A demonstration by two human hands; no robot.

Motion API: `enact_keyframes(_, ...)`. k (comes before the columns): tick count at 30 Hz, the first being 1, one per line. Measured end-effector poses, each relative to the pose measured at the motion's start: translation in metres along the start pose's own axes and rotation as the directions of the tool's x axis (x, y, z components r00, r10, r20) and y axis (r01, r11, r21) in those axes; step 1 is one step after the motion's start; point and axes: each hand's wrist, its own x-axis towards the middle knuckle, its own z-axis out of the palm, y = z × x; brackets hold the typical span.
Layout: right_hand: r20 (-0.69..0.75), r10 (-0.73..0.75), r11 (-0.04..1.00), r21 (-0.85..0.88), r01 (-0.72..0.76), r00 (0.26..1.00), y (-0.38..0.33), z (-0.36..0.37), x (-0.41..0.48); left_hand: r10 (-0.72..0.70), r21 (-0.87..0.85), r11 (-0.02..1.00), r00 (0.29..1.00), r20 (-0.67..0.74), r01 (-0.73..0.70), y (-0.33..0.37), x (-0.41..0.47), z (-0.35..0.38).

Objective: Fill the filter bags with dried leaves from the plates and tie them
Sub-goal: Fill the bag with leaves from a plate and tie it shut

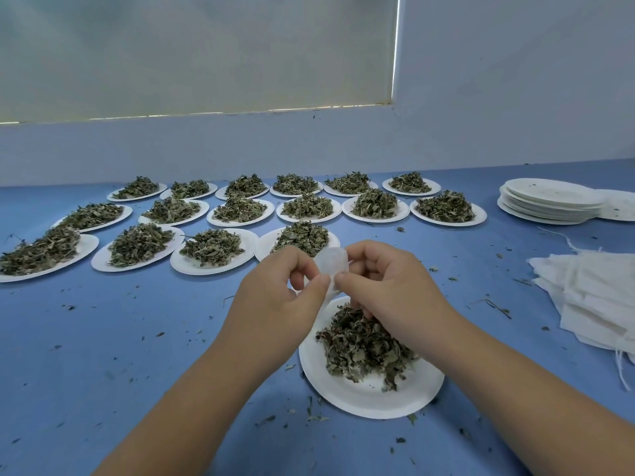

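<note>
Pinching a small white bag (pixel 329 262) between them, the left hand (pixel 281 286) and right hand (pixel 388 283) meet at the middle of the view. Thumb and forefinger of each are closed on its near edge, one hand to each side. The bag stands up from the pinch, its rounded end pointing away from the person. Whether its mouth is parted I cannot tell, as the fingers cover that edge.

Directly under the hands, and a little toward the person, a plate (pixel 364 401) sits on the blue table (pixel 137 338), with a heap of leaves (pixel 360 345) on its far half. The right hand is nearer the heap: its lower fingers hang just over the top of it, perhaps touching, while the left hand is above the plate's left rim.

The step in hand looks like opening the bag. Filling should then need only a short drop of the right hand, with the left holding the bag over the plate to catch spills.

Farther out, spare bags (pixel 591 297) lie piled to the right, with a stack (pixel 549 204) of empty plates beyond them. Full plates (pixel 192 266) stand in rows ahead.
</note>
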Motion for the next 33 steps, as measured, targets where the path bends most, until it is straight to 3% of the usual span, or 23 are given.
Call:
enact_keyframes(3, -0.002, -0.018, 1.000, -0.004, 0.018, 1.000, -0.001, 0.000, -0.001, 0.061, 0.136, 0.989, 0.998, 0.034, -0.065, 0.000, -0.002, 0.002)
enact_keyframes(7, 0.005, -0.042, 0.999, -0.031, 0.042, 0.999, -0.001, 0.000, -0.003, 0.037, 0.203, 0.978, 0.998, 0.052, -0.047, -0.002, -0.002, 0.003)
enact_keyframes(16, 0.073, -0.047, 0.993, -0.104, 0.055, 0.996, 0.000, 0.003, -0.006, 0.038, 0.234, 0.972, 0.980, -0.194, 0.008, 0.001, 0.000, -0.004)
enact_keyframes(22, 0.090, -0.053, 0.986, -0.151, 0.066, 0.995, 0.000, 0.002, -0.008, -0.008, 0.452, 0.892, 0.999, 0.052, -0.017, -0.001, -0.001, -0.010)
enact_keyframes(25, 0.079, -0.039, 0.984, -0.173, 0.052, 0.996, 0.000, 0.000, -0.007, -0.041, 0.458, 0.889, 0.995, 0.089, -0.004, 0.000, -0.001, -0.013)
enact_keyframes(30, 0.076, -0.015, 0.978, -0.204, 0.030, 0.997, -0.001, -0.001, -0.007, 0.005, 0.400, 0.916, 0.998, -0.062, 0.021, -0.001, 0.000, -0.019)
enact_keyframes(33, 0.053, 0.018, 0.983, -0.183, -0.008, 0.998, 0.000, -0.002, -0.004, 0.041, 0.330, 0.943, 0.999, -0.017, -0.033, 0.001, -0.001, -0.019)
